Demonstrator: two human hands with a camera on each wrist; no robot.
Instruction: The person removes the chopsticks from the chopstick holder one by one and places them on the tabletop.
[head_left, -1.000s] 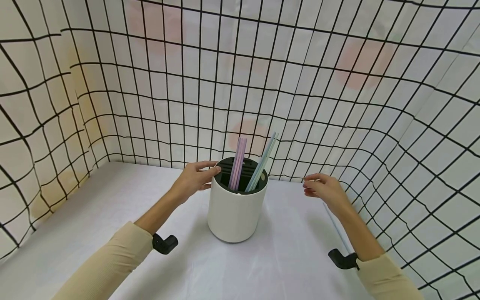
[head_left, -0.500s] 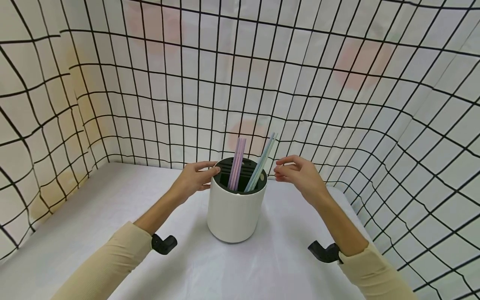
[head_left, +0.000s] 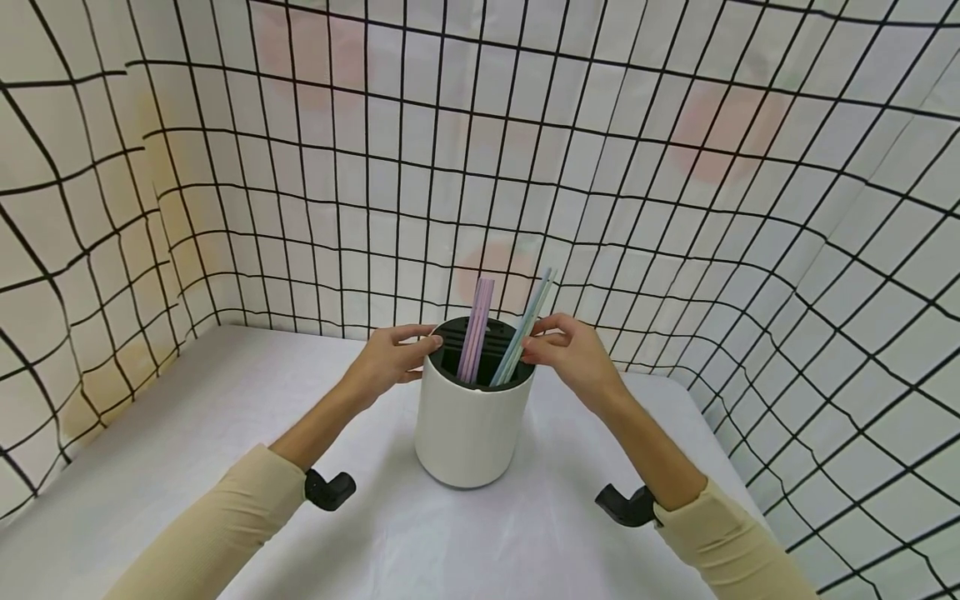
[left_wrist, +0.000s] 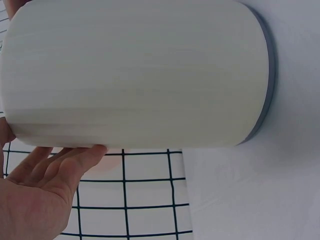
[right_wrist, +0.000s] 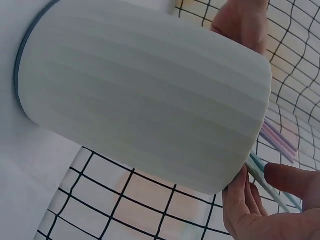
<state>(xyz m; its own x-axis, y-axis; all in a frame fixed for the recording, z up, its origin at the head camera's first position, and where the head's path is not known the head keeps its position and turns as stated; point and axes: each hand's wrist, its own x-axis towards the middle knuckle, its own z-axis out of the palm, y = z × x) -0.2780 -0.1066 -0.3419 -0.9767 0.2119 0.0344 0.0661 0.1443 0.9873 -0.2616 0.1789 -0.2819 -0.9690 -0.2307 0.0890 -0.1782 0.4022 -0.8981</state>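
Observation:
A white cylindrical holder (head_left: 467, 433) with a black slotted insert stands on the white table (head_left: 225, 433). Pink straws (head_left: 477, 325) stand in its middle and blue-green straws (head_left: 534, 312) lean to the right. My left hand (head_left: 420, 343) grips the holder's left side, with the thumb at the rim and the fingers (left_wrist: 65, 162) along the wall (left_wrist: 135, 75). My right hand (head_left: 536, 346) is at the right of the rim and pinches the blue-green straws (right_wrist: 257, 165) just above the holder (right_wrist: 140, 100), between the fingers (right_wrist: 242, 197) and the thumb.
White cloth walls with a black grid (head_left: 675, 208) close in the table on the left, back and right. The table's right edge (head_left: 720, 450) runs close to my right forearm. Black wrist mounts (head_left: 330, 487) sit on both sleeves.
My right hand has swung left from the table's right side to the holder's rim and taken hold of the blue-green straws. The left hand and holder have stayed put.

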